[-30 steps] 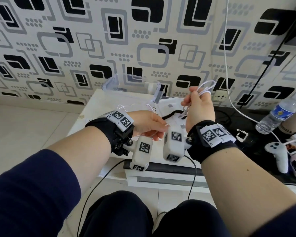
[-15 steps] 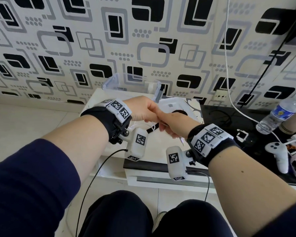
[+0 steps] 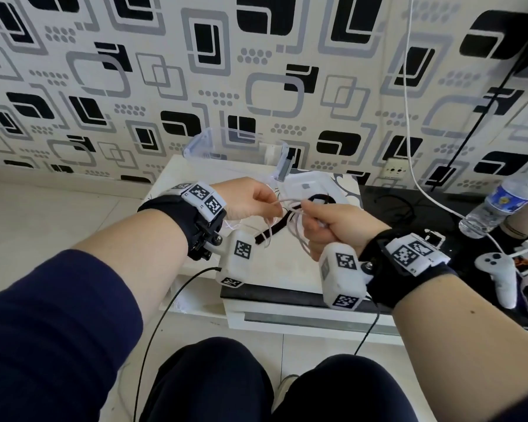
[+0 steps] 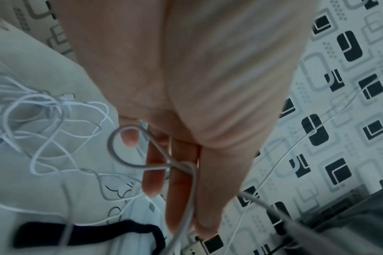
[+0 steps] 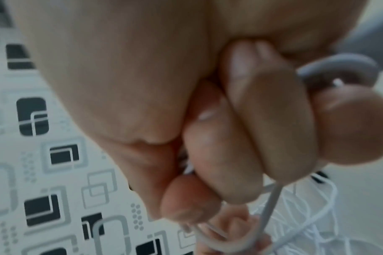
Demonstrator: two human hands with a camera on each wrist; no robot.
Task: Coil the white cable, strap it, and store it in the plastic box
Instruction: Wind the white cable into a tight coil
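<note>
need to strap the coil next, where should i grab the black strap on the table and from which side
Take the black strap at its near, lower-left end, which lies flat and bare on the white table. Its far end runs under the loops of white cable held by the left hand and right hand. Come from above with a thumb-and-finger grip across its narrow width.

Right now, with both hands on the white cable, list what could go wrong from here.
1. Loose loops of the white cable hang between the left hand and right hand; more lies tangled on the table, so it may knot while coiling.
2. The black strap lies under the dangling loops and could get dragged off.
3. Another white cord hangs from the wall nearby and might snag.
</note>
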